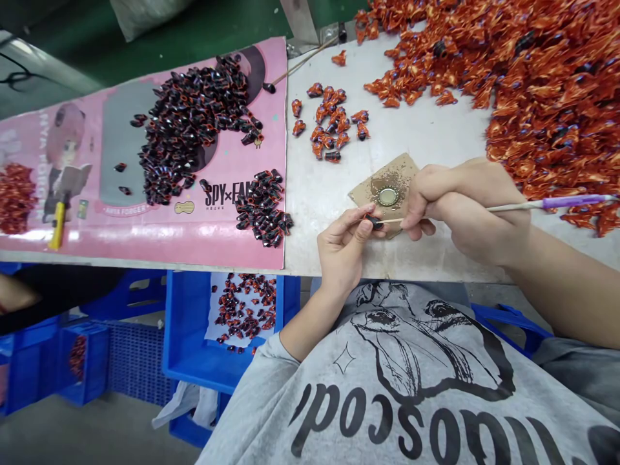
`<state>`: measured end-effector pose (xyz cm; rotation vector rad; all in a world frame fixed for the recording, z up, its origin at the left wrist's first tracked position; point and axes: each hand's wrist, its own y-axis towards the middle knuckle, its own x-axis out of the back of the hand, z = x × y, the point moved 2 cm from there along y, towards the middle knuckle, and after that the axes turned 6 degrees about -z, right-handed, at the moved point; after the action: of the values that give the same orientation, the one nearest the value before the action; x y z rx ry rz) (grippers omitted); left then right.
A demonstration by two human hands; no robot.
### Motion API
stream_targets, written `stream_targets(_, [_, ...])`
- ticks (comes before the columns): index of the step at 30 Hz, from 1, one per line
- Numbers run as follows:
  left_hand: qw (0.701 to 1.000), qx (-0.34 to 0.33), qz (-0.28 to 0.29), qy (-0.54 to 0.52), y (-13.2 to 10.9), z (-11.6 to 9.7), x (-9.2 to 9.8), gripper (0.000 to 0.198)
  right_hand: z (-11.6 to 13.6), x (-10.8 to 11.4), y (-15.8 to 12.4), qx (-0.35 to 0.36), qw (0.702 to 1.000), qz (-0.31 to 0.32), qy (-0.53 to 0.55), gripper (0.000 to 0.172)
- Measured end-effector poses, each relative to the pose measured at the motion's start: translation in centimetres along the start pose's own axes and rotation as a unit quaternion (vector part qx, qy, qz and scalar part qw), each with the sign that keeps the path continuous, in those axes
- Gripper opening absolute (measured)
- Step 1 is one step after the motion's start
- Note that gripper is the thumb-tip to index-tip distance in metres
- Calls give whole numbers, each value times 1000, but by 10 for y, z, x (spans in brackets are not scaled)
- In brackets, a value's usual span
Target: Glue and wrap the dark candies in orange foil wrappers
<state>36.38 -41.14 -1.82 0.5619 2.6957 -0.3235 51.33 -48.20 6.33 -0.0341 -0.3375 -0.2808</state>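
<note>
Between the fingertips of my left hand (345,244) is a small black-and-orange moulded piece (373,221). My right hand (465,210) is closed around a thin paintbrush (557,203) with a purple section on its handle. The brush's tip end reaches the piece in my left hand. Just beyond both hands, a brown cardboard square (363,192), spotted with dark paint, carries a small round cap (387,196) holding pale liquid. Farther back on the white table, several orange pieces with dark parts (332,119) lie in a loose group.
A large heap of orange pieces (547,84) covers the table's right side. Black-and-orange pieces (188,123) are piled on a pink mat (217,239) at left, near a yellow cutter (57,226). Below stands a blue crate (188,342) with more pieces. Another person's arm (19,292) shows at far left.
</note>
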Motion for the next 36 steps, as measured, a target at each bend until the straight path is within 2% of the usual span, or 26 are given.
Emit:
stream_targets(6, [999, 1, 20, -34, 0, -3, -3, 22, 7, 1, 1, -24, 998, -29, 43, 29])
stream_targets(11, [999, -3, 8, -32, 0, -3, -3, 24, 8, 0, 1, -19, 999, 3, 28, 31])
stream_targets(14, [1000, -2, 1, -30, 0, -2, -3, 25, 4, 4, 3, -29, 999, -44, 10, 31])
stream_targets(17, [999, 8, 5, -31, 0, -1, -2, 26, -4, 8, 11, -16, 993, -84, -86, 31])
stream_targets(19, [999, 14, 9, -31, 0, 0, -1, 26, -10, 7, 17, -14, 981, -55, -184, 29])
stream_targets(21, [1000, 16, 7, -26, 0, 0, -1, 28, -13, 6, 21, -20, 971, -32, -235, 28])
stream_targets(23, [1000, 20, 0, -22, 0, -1, -1, 32, -12, 6, 20, -18, 979, -51, -199, 27])
stream_targets(27, [999, 27, 2, -32, 0, -1, -1, 32, -4, 4, 10, -8, 994, -109, -23, 31])
stream_targets(31, [998, 25, 6, -50, 1, -1, -3, 27, 3, 0, 5, -22, 996, -72, 56, 35])
stream_targets(36, [999, 17, 1, -31, 1, -2, -3, 30, 6, -1, 5, -31, 997, -49, 59, 35])
